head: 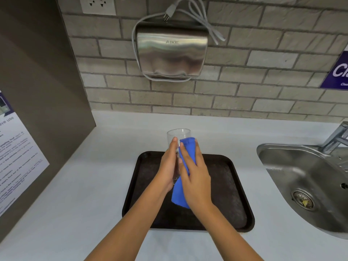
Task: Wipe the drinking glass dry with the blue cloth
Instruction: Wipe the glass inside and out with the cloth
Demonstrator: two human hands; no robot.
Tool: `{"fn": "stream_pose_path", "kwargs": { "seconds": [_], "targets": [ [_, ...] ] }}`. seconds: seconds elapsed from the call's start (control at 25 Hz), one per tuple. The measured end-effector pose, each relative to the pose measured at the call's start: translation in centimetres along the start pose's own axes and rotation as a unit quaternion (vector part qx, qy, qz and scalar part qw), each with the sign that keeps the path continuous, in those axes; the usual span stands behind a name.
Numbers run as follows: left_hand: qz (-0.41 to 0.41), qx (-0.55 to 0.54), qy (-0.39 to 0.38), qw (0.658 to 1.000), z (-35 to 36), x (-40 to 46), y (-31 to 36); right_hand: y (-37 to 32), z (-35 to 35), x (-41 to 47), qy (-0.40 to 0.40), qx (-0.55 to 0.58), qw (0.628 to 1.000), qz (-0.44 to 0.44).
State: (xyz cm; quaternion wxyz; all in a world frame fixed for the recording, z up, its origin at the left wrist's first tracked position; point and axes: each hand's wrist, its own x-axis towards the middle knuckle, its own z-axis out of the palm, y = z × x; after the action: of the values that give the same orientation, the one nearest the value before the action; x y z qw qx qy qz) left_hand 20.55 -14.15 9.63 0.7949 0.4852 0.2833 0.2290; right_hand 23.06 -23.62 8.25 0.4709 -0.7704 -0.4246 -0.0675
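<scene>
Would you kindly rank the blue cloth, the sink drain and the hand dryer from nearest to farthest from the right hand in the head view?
From the right hand:
1. Blue cloth, under its fingers, against the glass.
2. Sink drain, off to the right.
3. Hand dryer, up on the brick wall.

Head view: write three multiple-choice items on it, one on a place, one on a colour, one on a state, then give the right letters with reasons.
1. Where is the sink?
A. on the counter's right side
B. left of the tray
C. under the hand dryer

2. What colour is the cloth?
A. green
B. blue
C. white

3. How is the dryer's plug?
A. in the socket
B. unplugged, draped over the dryer
C. lying in the sink

Answers:
1 A: the sink lies right of the tray.
2 B: the cloth, pressed on the glass by the right hand, is blue; the left hand holds the glass.
3 B: the plug rests above the hand dryer, away from the socket.
</scene>
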Motion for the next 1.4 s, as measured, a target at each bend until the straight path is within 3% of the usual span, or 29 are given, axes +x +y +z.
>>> {"fn": "stream_pose_path", "kwargs": {
  "seconds": [0.12,0.24,0.4,0.48,0.56,0.68,0.84,0.96,1.12,1.32,1.4],
  "targets": [
    [-0.018,-0.006,-0.01,1.0,0.3,-0.2,-0.9,1.1,-0.7,2.0,-0.022,0.159,0.98,0.116],
    [-0.04,-0.011,0.01,0.999,0.5,0.0,-0.9,2.8,-1.2,3.7,-0.054,0.329,0.91,0.246],
    [-0.035,-0.011,0.03,0.999,0.8,0.8,0.1,4.4,-0.9,2.6,-0.119,0.436,0.833,0.318],
    [-0.024,0.02,0.058,0.998,1.0,1.3,0.3,4.8,-0.6,2.2,-0.11,0.473,0.8,0.352],
    [0.025,0.109,0.103,0.988,1.2,2.0,0.1,5.0,-0.4,2.5,-0.074,0.449,0.817,0.354],
    [0.116,0.239,0.14,0.954,1.1,1.9,-1.1,4.9,0.1,3.0,-0.058,0.318,0.901,0.288],
    [0.035,0.147,0.103,0.983,0.7,2.0,-1.5,3.8,2.1,1.2,-0.042,0.113,0.983,0.138],
    [0.026,0.095,0.058,0.993,-0.3,2.5,-1.2,3.5,2.6,1.3,-0.041,0.114,0.99,0.079],
    [0.007,0.05,0.02,0.999,-0.3,2.0,-1.4,4.1,1.3,5.0,-0.03,0.24,0.95,0.199],
    [0.0,0.007,0.031,0.999,-0.1,2.4,-1.5,3.5,1.9,2.7,-0.045,0.091,0.991,0.086],
    [-0.001,0.01,0.028,1.0,-0.4,2.5,-1.8,4.0,2.3,2.4,-0.046,0.122,0.987,0.092]
  ]
}}
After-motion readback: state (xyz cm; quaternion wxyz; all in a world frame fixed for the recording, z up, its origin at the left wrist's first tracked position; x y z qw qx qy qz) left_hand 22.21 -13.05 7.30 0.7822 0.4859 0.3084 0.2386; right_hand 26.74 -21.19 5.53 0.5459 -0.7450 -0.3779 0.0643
